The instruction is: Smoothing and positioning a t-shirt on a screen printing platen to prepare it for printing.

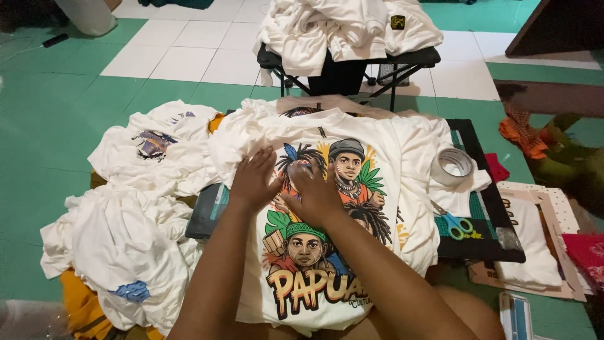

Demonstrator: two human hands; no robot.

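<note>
A white T-shirt (402, 164) with a large colourful print of several figures lies spread flat on a black board in front of me. My left hand (253, 178) presses flat on the shirt at the upper left of the print, fingers together. Beside it, my right hand (314, 192) lies palm down on the middle of the print, fingers spread. Neither hand holds anything. Both forearms reach in from the bottom edge and cover the lower left part of the shirt.
Heaps of white shirts (135, 208) lie at my left, with more on a black stool (352, 28) behind. A tape roll (452, 165) and green-blue scissors (458, 225) rest on the board's right side. A wooden frame (535, 245) sits at the right on the green and white floor.
</note>
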